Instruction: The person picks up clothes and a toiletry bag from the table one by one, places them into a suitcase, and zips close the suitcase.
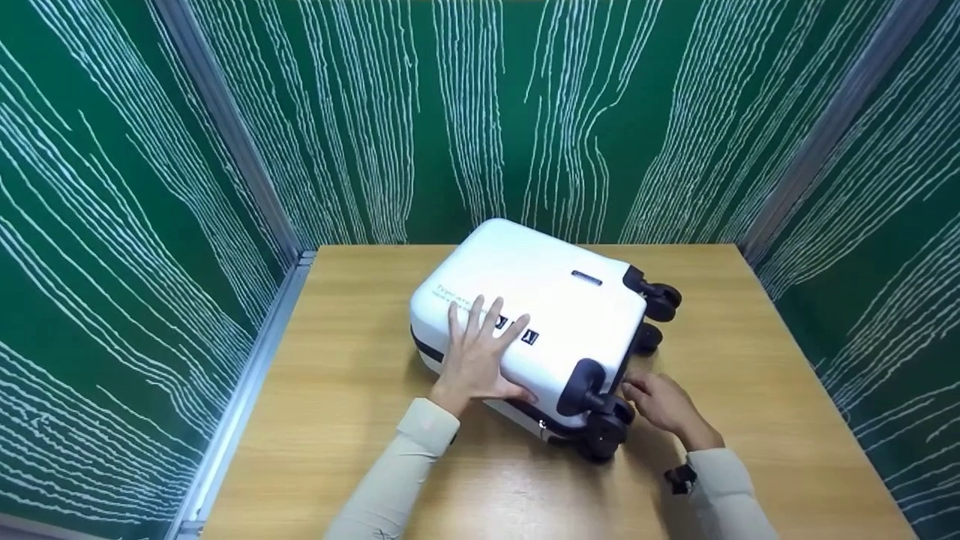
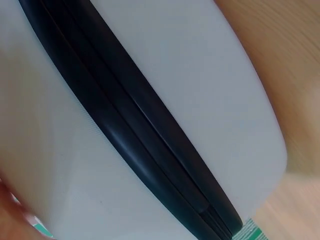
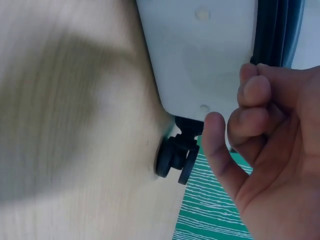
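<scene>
A white hard-shell suitcase lies on its side on the wooden table, its black wheels pointing right. My left hand rests with spread fingers on the upper shell, near two small black labels. At the wheeled end, my right hand has its thumb and index finger pinched together at the black zipper band. The zipper pull between them is mostly hidden by the fingertips. In the left wrist view, the black zipper band runs along the suitcase side.
Under the suitcase is a wooden table. Green panels with white wavy lines enclose it at the back and both sides, framed by metal posts. One wheel stands close to the tabletop in the right wrist view.
</scene>
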Available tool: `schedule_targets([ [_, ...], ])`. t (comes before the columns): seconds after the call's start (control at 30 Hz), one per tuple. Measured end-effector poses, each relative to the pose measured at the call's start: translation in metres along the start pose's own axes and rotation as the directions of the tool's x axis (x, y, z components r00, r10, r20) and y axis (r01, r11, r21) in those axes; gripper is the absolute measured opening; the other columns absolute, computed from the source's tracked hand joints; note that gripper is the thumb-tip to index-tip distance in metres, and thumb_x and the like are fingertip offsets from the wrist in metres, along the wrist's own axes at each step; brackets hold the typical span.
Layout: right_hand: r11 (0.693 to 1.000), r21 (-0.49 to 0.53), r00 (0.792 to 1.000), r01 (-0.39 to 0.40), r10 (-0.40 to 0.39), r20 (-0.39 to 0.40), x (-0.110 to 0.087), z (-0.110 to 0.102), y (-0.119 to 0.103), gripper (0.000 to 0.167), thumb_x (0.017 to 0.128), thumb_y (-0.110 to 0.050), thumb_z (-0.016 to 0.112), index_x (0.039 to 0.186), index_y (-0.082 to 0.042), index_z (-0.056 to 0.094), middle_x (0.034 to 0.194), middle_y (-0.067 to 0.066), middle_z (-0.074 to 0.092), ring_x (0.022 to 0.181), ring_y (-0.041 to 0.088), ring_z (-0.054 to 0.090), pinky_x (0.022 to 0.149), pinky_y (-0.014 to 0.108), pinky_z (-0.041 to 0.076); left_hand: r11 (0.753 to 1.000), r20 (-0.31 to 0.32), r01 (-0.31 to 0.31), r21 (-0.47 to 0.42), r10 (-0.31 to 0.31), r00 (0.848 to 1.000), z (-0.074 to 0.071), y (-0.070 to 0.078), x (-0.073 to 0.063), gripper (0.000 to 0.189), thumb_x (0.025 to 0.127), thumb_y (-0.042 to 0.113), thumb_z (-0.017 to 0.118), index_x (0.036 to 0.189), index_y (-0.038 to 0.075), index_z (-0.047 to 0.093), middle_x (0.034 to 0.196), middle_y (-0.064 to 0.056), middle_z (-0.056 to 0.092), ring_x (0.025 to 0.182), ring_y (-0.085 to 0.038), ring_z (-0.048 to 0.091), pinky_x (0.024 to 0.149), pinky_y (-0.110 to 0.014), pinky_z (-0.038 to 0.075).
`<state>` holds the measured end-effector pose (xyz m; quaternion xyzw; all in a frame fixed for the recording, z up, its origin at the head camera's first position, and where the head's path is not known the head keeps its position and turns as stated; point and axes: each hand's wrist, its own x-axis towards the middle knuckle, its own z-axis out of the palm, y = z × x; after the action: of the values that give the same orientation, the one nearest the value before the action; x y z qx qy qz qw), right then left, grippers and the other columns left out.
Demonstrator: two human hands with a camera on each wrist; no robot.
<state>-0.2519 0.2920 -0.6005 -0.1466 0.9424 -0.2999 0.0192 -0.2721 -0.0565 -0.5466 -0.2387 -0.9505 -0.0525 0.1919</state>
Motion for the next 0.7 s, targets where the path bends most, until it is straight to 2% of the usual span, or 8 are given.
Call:
schedule_targets([
  [0.2, 0.998, 0.031, 0.999, 0.049, -0.049, -0.001, -0.007, 0.002, 0.004, 0.022, 0.089, 0.002, 0.061, 0.083, -0.018, 0.066, 0.075, -0.006, 0.059, 0.069, 0.009, 0.051, 0.067, 0.027, 0.041, 0.998, -0.001, 0.058, 0.014, -0.058, 0.998, 0.003, 0.017, 0.006, 0.125, 0.053, 0.102, 0.057, 0.159, 0.041, 0.032, 0.167, -0.013, 0.031, 0.154, -0.046, 0.025, 0.116, -0.078, 0.012],
  [0.37, 0.994, 0.111, 0.999, 0.024, -0.021, -0.025, -0.015, 0.001, 0.009, 0.009, 0.091, -0.005, 0.066, 0.093, -0.012, 0.072, 0.086, -0.001, 0.069, 0.078, 0.009, 0.056, 0.075, 0.031, 0.049, 0.994, -0.007, 0.102, 0.031, -0.102, 0.995, 0.006, 0.032, 0.011, 0.126, 0.053, 0.104, 0.053, 0.159, 0.039, 0.033, 0.167, -0.015, 0.031, 0.154, -0.048, 0.025, 0.115, -0.079, 0.012],
  [0.43, 0.990, 0.142, 0.999, 0.006, -0.001, -0.033, -0.020, -0.001, 0.010, 0.007, 0.093, -0.007, 0.067, 0.096, -0.010, 0.072, 0.085, -0.001, 0.068, 0.078, 0.009, 0.056, 0.075, 0.031, 0.050, 0.992, -0.011, 0.118, 0.036, -0.118, 0.993, 0.008, 0.039, 0.013, 0.126, 0.054, 0.105, 0.050, 0.159, 0.038, 0.033, 0.167, -0.016, 0.031, 0.154, -0.048, 0.025, 0.115, -0.079, 0.013],
  [0.57, 0.983, 0.183, 0.999, 0.027, -0.018, -0.051, -0.027, -0.005, 0.017, 0.016, 0.084, 0.008, 0.059, 0.084, -0.007, 0.064, 0.069, 0.000, 0.063, 0.064, 0.005, 0.052, 0.063, 0.026, 0.045, 0.988, -0.032, 0.143, 0.062, -0.142, 0.989, 0.013, 0.053, 0.019, 0.126, 0.055, 0.107, 0.045, 0.159, 0.036, 0.035, 0.166, -0.017, 0.032, 0.153, -0.049, 0.026, 0.115, -0.079, 0.014],
  [0.63, 0.979, 0.203, 0.999, 0.027, -0.020, -0.034, -0.030, -0.007, 0.020, 0.016, 0.083, 0.010, 0.056, 0.082, -0.005, 0.062, 0.064, 0.000, 0.062, 0.059, 0.003, 0.051, 0.059, 0.024, 0.044, 0.985, -0.033, 0.157, 0.076, -0.155, 0.987, 0.014, 0.059, 0.021, 0.127, 0.055, 0.107, 0.044, 0.159, 0.035, 0.034, 0.166, -0.017, 0.032, 0.153, -0.049, 0.026, 0.115, -0.079, 0.014],
  [0.67, 0.977, 0.210, 0.999, 0.042, -0.034, -0.041, -0.031, -0.007, 0.021, 0.016, 0.080, 0.011, 0.055, 0.078, -0.005, 0.059, 0.060, 0.000, 0.060, 0.055, 0.001, 0.049, 0.055, 0.024, 0.042, 0.983, -0.034, 0.163, 0.083, -0.161, 0.986, 0.015, 0.061, 0.021, 0.127, 0.055, 0.107, 0.044, 0.159, 0.035, 0.034, 0.166, -0.017, 0.032, 0.153, -0.049, 0.026, 0.115, -0.079, 0.015],
  [0.7, 0.974, 0.223, 0.999, 0.034, -0.028, -0.030, -0.033, -0.007, 0.022, 0.015, 0.083, 0.008, 0.054, 0.075, -0.004, 0.058, 0.059, 0.001, 0.060, 0.054, 0.001, 0.048, 0.055, 0.023, 0.042, 0.981, -0.029, 0.169, 0.093, -0.167, 0.986, 0.016, 0.063, 0.022, 0.127, 0.055, 0.107, 0.043, 0.159, 0.035, 0.034, 0.166, -0.017, 0.032, 0.153, -0.049, 0.026, 0.115, -0.078, 0.015],
])
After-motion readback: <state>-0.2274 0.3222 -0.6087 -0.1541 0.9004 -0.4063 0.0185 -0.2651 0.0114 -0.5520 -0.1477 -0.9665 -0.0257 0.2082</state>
